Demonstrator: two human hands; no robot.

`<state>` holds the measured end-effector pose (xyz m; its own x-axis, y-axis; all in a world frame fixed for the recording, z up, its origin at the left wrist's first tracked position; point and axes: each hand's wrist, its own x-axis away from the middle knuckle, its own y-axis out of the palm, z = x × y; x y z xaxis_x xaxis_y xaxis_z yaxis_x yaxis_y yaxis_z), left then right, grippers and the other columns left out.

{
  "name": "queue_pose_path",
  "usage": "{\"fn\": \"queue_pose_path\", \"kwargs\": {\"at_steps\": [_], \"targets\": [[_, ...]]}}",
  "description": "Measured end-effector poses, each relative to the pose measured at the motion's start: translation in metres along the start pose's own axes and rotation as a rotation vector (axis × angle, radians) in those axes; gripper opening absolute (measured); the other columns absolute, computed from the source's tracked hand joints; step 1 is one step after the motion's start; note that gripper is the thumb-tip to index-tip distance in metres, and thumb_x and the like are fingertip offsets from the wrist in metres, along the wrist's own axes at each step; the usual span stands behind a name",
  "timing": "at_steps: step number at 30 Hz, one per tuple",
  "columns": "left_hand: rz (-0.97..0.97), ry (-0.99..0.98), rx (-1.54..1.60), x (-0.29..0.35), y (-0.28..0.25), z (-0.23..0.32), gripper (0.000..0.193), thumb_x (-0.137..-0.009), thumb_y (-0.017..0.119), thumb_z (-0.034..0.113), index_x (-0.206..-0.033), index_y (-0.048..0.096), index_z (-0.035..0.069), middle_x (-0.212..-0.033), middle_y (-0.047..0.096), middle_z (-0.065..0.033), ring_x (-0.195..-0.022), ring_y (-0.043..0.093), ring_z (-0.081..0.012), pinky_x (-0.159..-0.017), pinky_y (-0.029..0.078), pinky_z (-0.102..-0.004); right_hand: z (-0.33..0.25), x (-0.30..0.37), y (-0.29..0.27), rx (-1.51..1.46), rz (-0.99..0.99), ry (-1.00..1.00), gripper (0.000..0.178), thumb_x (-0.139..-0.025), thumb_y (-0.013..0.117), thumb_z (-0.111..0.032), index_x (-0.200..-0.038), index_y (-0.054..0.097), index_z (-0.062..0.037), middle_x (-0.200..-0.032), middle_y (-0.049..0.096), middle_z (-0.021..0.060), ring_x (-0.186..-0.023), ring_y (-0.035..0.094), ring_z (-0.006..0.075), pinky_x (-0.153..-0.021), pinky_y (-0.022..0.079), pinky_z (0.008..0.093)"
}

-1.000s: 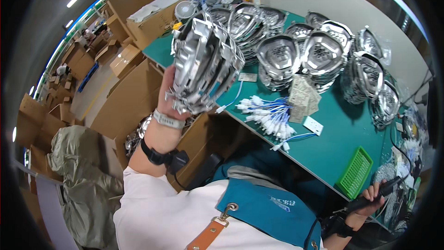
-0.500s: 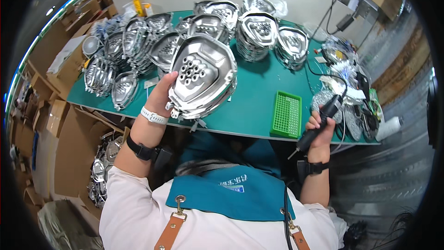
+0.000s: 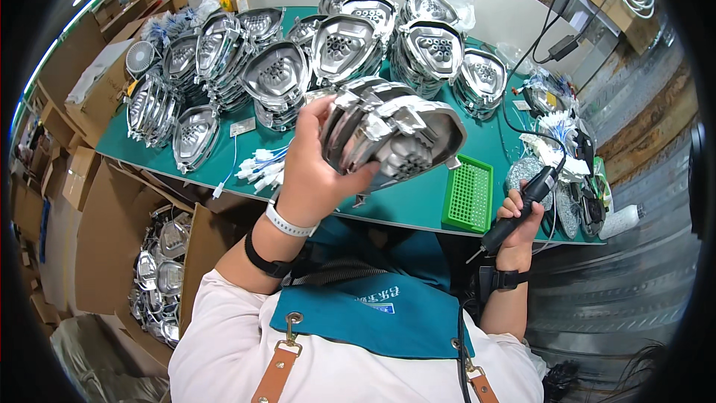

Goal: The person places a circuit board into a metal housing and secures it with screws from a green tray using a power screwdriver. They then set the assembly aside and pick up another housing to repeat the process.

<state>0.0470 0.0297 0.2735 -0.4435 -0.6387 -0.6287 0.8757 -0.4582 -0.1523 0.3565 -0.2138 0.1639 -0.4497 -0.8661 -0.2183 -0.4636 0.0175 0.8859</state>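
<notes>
My left hand (image 3: 319, 168) is wrapped round a small stack of silver lamp housings (image 3: 406, 130), raised above the front of the green table. The stack is tipped on its side, so its layered edges and one hollow face with round tubes show. My right hand (image 3: 516, 235) grips a black electric screwdriver (image 3: 531, 201) at the right front edge, its thin bit pointing down and left. A green perforated tray (image 3: 468, 192) lies between the two hands. White connectors on wires (image 3: 262, 168) rest on the table just left of the held stack.
Several stacks of silver housings (image 3: 347, 45) line the back and left of the table (image 3: 239, 151). Bagged parts and cables (image 3: 559, 130) crowd its right end. An open carton (image 3: 104, 254) holding more silver parts stands at lower left. The screwdriver's cord (image 3: 514, 97) runs upward.
My left hand has moved right and turned the stack from face-up onto its side, uncovering the white connectors. My right hand still holds the screwdriver in nearly the same place.
</notes>
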Motion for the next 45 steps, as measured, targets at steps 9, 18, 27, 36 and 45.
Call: {"fn": "queue_pose_path", "kwargs": {"at_steps": [9, 18, 27, 36, 45], "targets": [[-0.043, -0.029, 0.006, 0.005, 0.027, -0.007, 0.078, -0.061, 0.081, 0.018, -0.124, 0.039, 0.003, -0.106, 0.059, -0.0147, -0.095, 0.061, -0.0255, -0.083, 0.048, -0.0331, 0.002, -0.002, 0.004, 0.009, 0.020, -0.008, 0.045, -0.077, 0.063, -0.018, -0.119, 0.048, -0.0076, -0.075, 0.040, 0.0034, -0.062, 0.045, 0.0125, -0.061, 0.043, 0.0280], [-0.124, -0.129, -0.044, 0.009, 0.037, -0.016, 0.080, -0.060, 0.081, 0.014, -0.126, 0.036, 0.002, -0.108, 0.056, -0.0140, -0.097, 0.058, -0.0217, -0.086, 0.046, -0.0317, 0.002, -0.001, 0.003, 0.011, 0.007, -0.012, 0.049, -0.078, 0.063, -0.019, -0.122, 0.047, -0.0070, -0.075, 0.041, 0.0037, -0.063, 0.045, 0.0128, -0.062, 0.042, 0.0281], [0.058, -0.806, 0.772, 0.022, 0.058, -0.053, 0.063, -0.078, 0.072, 0.010, -0.125, 0.033, -0.006, -0.109, 0.054, -0.0154, -0.098, 0.057, -0.0195, -0.085, 0.048, -0.0311, 0.003, -0.001, 0.003, 0.015, 0.034, -0.016, 0.049, -0.079, 0.062, -0.019, -0.123, 0.047, -0.0052, -0.075, 0.040, 0.0034, -0.063, 0.045, 0.0123, -0.061, 0.042, 0.0267], [-0.050, -1.159, 1.151, 0.009, 0.055, -0.061, 0.034, -0.098, 0.039, 0.019, -0.122, 0.043, -0.005, -0.115, 0.057, -0.0173, -0.103, 0.060, -0.0265, -0.090, 0.051, -0.0396, 0.001, -0.007, 0.002, -0.004, -0.012, 0.005, 0.050, -0.078, 0.063, -0.017, -0.123, 0.047, -0.0026, -0.075, 0.039, 0.0029, -0.062, 0.043, 0.0112, -0.062, 0.041, 0.0257], [-0.162, -1.236, 1.135, 0.020, 0.059, -0.044, 0.034, -0.099, 0.036, 0.021, -0.121, 0.042, -0.004, -0.116, 0.056, -0.0170, -0.105, 0.059, -0.0257, -0.092, 0.049, -0.0395, 0.003, -0.002, 0.004, -0.015, -0.008, 0.002, 0.049, -0.077, 0.063, -0.017, -0.121, 0.047, -0.0027, -0.075, 0.040, 0.0043, -0.064, 0.045, 0.0126, -0.063, 0.042, 0.0272]]}}
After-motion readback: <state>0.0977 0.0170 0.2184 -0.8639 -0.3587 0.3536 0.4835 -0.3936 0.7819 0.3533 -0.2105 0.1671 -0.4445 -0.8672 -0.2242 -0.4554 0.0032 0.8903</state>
